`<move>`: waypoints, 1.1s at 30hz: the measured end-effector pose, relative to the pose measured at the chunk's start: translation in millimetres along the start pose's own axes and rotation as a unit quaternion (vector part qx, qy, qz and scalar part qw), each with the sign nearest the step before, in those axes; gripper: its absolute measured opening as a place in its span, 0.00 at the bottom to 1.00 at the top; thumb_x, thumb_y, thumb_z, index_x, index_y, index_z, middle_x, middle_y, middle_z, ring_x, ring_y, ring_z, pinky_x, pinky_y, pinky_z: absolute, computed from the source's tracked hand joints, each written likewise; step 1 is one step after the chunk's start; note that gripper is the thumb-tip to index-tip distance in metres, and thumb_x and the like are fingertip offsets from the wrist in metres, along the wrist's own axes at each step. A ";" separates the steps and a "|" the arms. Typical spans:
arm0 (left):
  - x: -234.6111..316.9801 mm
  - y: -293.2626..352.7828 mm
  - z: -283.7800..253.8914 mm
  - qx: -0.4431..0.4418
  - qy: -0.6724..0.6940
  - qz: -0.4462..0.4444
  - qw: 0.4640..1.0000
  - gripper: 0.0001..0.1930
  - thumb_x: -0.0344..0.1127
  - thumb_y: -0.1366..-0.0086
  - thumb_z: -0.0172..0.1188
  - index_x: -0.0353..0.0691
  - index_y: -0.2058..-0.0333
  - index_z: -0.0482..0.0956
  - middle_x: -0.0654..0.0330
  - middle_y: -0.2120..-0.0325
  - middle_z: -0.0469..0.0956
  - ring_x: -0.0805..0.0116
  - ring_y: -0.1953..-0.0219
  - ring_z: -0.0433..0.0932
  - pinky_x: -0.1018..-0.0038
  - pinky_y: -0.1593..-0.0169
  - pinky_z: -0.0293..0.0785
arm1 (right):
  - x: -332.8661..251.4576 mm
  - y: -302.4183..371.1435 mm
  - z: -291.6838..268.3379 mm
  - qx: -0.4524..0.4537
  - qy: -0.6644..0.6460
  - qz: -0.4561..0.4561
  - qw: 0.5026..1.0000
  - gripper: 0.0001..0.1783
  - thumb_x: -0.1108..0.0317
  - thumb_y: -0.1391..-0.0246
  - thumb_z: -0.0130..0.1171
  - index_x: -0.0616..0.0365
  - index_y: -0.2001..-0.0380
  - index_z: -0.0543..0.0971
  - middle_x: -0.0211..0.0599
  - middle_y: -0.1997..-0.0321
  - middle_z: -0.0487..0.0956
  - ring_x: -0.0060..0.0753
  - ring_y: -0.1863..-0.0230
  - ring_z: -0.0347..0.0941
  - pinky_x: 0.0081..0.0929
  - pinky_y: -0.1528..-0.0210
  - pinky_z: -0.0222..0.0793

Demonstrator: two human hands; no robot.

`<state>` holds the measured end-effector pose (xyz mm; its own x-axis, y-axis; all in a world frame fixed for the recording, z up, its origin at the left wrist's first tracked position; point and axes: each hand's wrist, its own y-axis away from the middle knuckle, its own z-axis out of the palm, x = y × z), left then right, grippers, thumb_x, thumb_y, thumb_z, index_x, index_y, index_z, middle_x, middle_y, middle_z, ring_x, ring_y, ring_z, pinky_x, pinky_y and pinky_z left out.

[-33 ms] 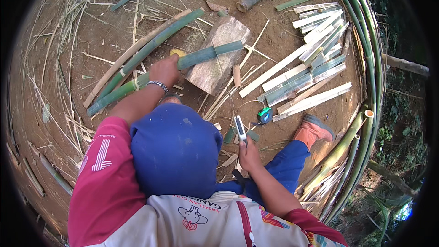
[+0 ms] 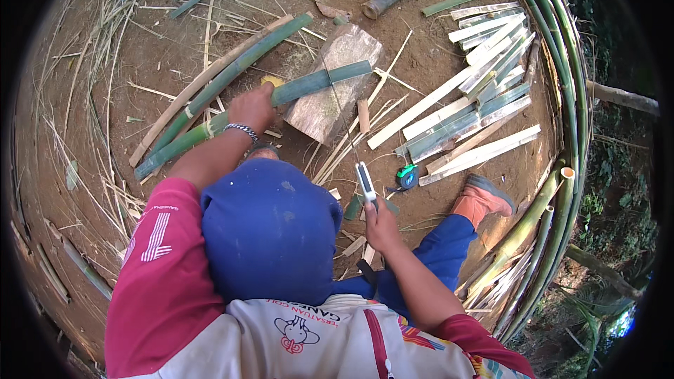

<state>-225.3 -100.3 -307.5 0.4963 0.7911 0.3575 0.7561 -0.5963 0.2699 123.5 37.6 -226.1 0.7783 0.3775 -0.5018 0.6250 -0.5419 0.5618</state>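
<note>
My left hand (image 2: 253,109) is closed around a green split bamboo length (image 2: 302,87) and presses it down. The bamboo slants across a pale wooden block (image 2: 326,116), its far right end resting on top. My right hand (image 2: 382,228) grips a handsaw by its white and dark handle (image 2: 366,184). The saw's thin blade (image 2: 338,107) reaches from the handle over the block and crosses the bamboo near that end. How deep the blade sits in the bamboo I cannot tell. My bent knee (image 2: 270,228) in blue trousers is just below my left hand.
Several split bamboo pieces (image 2: 470,98) lie piled to the right of the block. A teal and black tape measure (image 2: 407,177) sits near my right foot (image 2: 484,203). Long bamboo poles (image 2: 572,84) curve along the right edge. Thin shavings (image 2: 91,56) litter the dirt at left.
My right hand and the saw have moved a little away from me, toward the block. My left hand and the bamboo stay almost in place.
</note>
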 end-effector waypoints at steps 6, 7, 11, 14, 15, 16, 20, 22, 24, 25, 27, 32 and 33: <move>7.6 -3.0 -7.2 -0.026 -0.007 -0.007 1.000 0.12 0.34 0.44 0.62 0.43 0.61 0.74 0.46 0.66 0.83 0.43 0.61 0.82 0.52 0.55 0.76 | -97.6 -101.4 -18.5 0.012 0.009 -0.030 0.999 0.30 0.43 0.29 0.39 0.62 0.58 0.74 0.62 0.64 0.79 0.71 0.56 0.75 0.56 0.54 0.69; 3.6 -5.3 -7.4 -0.015 -0.009 -0.004 1.000 0.12 0.35 0.44 0.63 0.43 0.61 0.74 0.47 0.66 0.83 0.44 0.60 0.82 0.52 0.55 0.77 | -81.7 -87.4 -12.0 0.013 0.010 -0.030 0.999 0.30 0.43 0.29 0.39 0.62 0.56 0.74 0.62 0.63 0.79 0.71 0.56 0.75 0.56 0.54 0.69; 0.0 0.4 1.2 -0.007 -0.010 0.009 1.000 0.14 0.36 0.45 0.65 0.44 0.61 0.74 0.49 0.66 0.83 0.46 0.60 0.83 0.53 0.56 0.78 | 14.3 7.9 3.0 -0.003 0.015 0.000 1.000 0.28 0.45 0.29 0.39 0.60 0.49 0.73 0.62 0.60 0.80 0.68 0.54 0.76 0.55 0.52 0.70; 1.6 5.8 -2.1 -0.034 -0.009 0.002 0.999 0.15 0.36 0.47 0.67 0.44 0.61 0.75 0.49 0.66 0.83 0.46 0.60 0.83 0.53 0.56 0.78 | 0.6 10.4 1.7 -0.007 -0.005 0.017 1.000 0.28 0.45 0.29 0.38 0.60 0.48 0.73 0.62 0.60 0.80 0.68 0.54 0.76 0.55 0.52 0.70; 2.4 0.1 -7.9 -0.031 -0.010 -0.005 0.999 0.15 0.36 0.47 0.67 0.44 0.61 0.75 0.48 0.66 0.83 0.46 0.60 0.83 0.53 0.56 0.78 | -31.4 -23.1 -6.0 -0.019 -0.016 0.012 1.000 0.29 0.44 0.29 0.38 0.60 0.50 0.74 0.62 0.60 0.80 0.68 0.54 0.76 0.55 0.52 0.70; 9.3 0.6 -11.6 -0.026 -0.009 0.006 1.000 0.12 0.36 0.45 0.64 0.44 0.62 0.75 0.48 0.65 0.84 0.46 0.60 0.83 0.53 0.55 0.78 | -52.0 -59.1 -7.7 -0.015 0.000 0.004 1.000 0.29 0.43 0.29 0.38 0.60 0.52 0.74 0.62 0.60 0.80 0.69 0.54 0.75 0.54 0.52 0.70; -2.4 -6.7 2.2 0.004 -0.003 0.003 1.000 0.12 0.34 0.44 0.63 0.43 0.61 0.74 0.46 0.69 0.83 0.43 0.63 0.82 0.50 0.57 0.77 | -112.8 -110.9 -21.2 -0.001 0.027 -0.019 0.999 0.30 0.43 0.29 0.39 0.61 0.56 0.74 0.63 0.60 0.79 0.69 0.55 0.75 0.54 0.53 0.69; -3.6 -5.7 0.6 -0.002 -0.010 -0.013 1.000 0.12 0.34 0.44 0.63 0.43 0.62 0.74 0.46 0.68 0.83 0.43 0.62 0.82 0.51 0.57 0.77 | -70.9 -73.4 -11.6 -0.012 0.025 -0.017 0.999 0.30 0.42 0.30 0.39 0.61 0.55 0.74 0.63 0.60 0.79 0.70 0.54 0.75 0.54 0.52 0.70; -6.8 -3.3 2.2 0.012 0.006 0.005 1.000 0.12 0.35 0.44 0.63 0.43 0.61 0.74 0.46 0.68 0.83 0.44 0.61 0.82 0.51 0.56 0.77 | -6.2 -2.4 -3.7 -0.019 0.022 0.002 1.000 0.28 0.44 0.30 0.39 0.59 0.48 0.72 0.64 0.57 0.79 0.69 0.51 0.75 0.56 0.50 0.69; -4.6 -3.2 3.7 0.018 0.013 0.016 1.000 0.12 0.35 0.45 0.64 0.43 0.61 0.75 0.46 0.67 0.83 0.44 0.61 0.82 0.52 0.56 0.77 | 16.4 24.2 -0.8 0.007 0.004 -0.018 1.000 0.28 0.45 0.29 0.38 0.59 0.46 0.72 0.65 0.57 0.79 0.69 0.50 0.75 0.55 0.50 0.69; 0.7 3.9 -2.2 -0.017 0.007 0.013 1.000 0.13 0.35 0.45 0.64 0.43 0.61 0.75 0.47 0.68 0.82 0.44 0.62 0.82 0.51 0.56 0.77 | 2.3 25.7 -3.3 -0.020 0.032 0.043 0.998 0.29 0.44 0.29 0.38 0.59 0.45 0.71 0.65 0.56 0.79 0.69 0.50 0.75 0.54 0.50 0.70; 7.4 -4.3 -6.4 -0.003 0.013 0.024 1.000 0.13 0.35 0.46 0.65 0.43 0.62 0.75 0.48 0.67 0.83 0.45 0.62 0.82 0.52 0.57 0.77 | -86.0 -94.7 -16.4 -0.013 0.006 0.000 1.000 0.30 0.43 0.29 0.37 0.60 0.48 0.74 0.63 0.57 0.79 0.69 0.52 0.75 0.53 0.50 0.70; 8.0 -4.8 -9.5 0.004 0.013 0.026 1.000 0.13 0.35 0.46 0.65 0.43 0.62 0.74 0.48 0.67 0.83 0.45 0.62 0.82 0.52 0.57 0.77 | -98.0 -101.8 -23.6 -0.024 0.015 -0.002 1.000 0.30 0.43 0.29 0.38 0.60 0.49 0.74 0.63 0.57 0.79 0.69 0.52 0.75 0.53 0.51 0.70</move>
<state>-229.1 -92.4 -297.4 0.5237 0.7557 0.3934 0.7331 -0.6349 0.2438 -15.1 73.5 -218.6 0.7771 0.4016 -0.4845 0.6293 -0.5041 0.5915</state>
